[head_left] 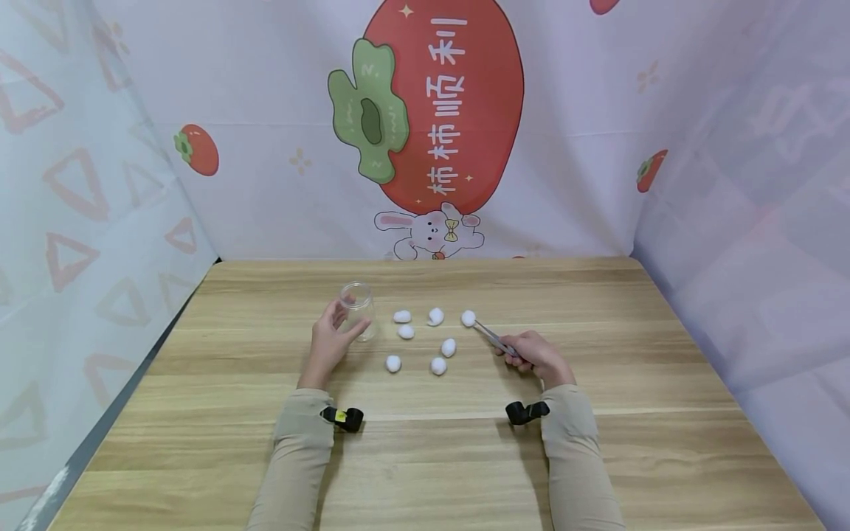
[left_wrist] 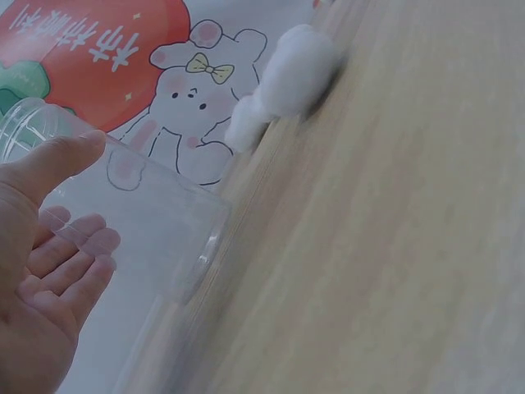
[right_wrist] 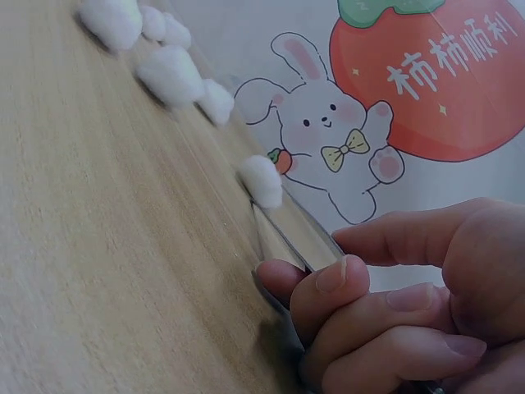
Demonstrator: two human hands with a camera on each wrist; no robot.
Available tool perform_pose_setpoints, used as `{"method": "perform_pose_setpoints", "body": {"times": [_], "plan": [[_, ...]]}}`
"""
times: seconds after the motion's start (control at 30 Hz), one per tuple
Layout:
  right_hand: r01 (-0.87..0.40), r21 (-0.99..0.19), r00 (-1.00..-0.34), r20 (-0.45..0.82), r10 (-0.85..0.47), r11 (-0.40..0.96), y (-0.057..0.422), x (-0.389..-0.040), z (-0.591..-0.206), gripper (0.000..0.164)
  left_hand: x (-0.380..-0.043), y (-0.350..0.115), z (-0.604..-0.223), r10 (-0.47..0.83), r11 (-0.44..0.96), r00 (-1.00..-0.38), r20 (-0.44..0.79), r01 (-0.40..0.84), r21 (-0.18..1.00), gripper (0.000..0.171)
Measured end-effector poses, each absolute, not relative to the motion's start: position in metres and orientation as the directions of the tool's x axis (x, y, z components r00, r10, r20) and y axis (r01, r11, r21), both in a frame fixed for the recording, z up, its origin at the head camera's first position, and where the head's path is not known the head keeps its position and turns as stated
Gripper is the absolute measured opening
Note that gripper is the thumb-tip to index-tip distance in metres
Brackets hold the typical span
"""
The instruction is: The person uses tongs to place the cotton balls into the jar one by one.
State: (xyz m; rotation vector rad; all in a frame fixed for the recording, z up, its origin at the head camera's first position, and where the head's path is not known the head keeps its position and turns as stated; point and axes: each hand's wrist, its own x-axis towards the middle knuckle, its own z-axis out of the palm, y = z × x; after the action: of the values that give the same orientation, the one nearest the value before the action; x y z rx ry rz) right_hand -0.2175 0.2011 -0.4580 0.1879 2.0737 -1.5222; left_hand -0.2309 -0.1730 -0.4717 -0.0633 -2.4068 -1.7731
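My left hand holds a clear, wide-mouthed plastic jar upright on the table, thumb on one side and fingers round the other. No cotton shows inside the jar in the left wrist view. In my right hand is a pair of metal tweezers, gripped between thumb and fingers. Their tips reach a white cotton ball, and in the right wrist view the two arms stand apart with the cotton ball at their ends. Several other cotton balls lie scattered between the hands.
The wood-grain table ends at a hanging cloth backdrop printed with persimmons and a rabbit. Cloth also hangs along both sides. A small black camera is strapped to each wrist, over the beige sleeves.
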Motion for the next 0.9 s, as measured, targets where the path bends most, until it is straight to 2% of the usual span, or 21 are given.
{"method": "perform_pose_setpoints", "body": {"times": [0.37,0.9], "plan": [[0.417,-0.845,-0.846,-0.496,-0.197,0.336,0.196,-0.218,-0.460,0.036,-0.230,-0.173,-0.472,-0.066,0.300,-0.988,0.143,0.117,0.947,0.065],[0.420,-0.833,-0.874,-0.478,-0.088,0.359,0.181,-0.220,-0.463,0.031,-0.231,-0.172,-0.472,-0.065,0.301,-0.984,0.164,0.137,0.944,0.065]]}}
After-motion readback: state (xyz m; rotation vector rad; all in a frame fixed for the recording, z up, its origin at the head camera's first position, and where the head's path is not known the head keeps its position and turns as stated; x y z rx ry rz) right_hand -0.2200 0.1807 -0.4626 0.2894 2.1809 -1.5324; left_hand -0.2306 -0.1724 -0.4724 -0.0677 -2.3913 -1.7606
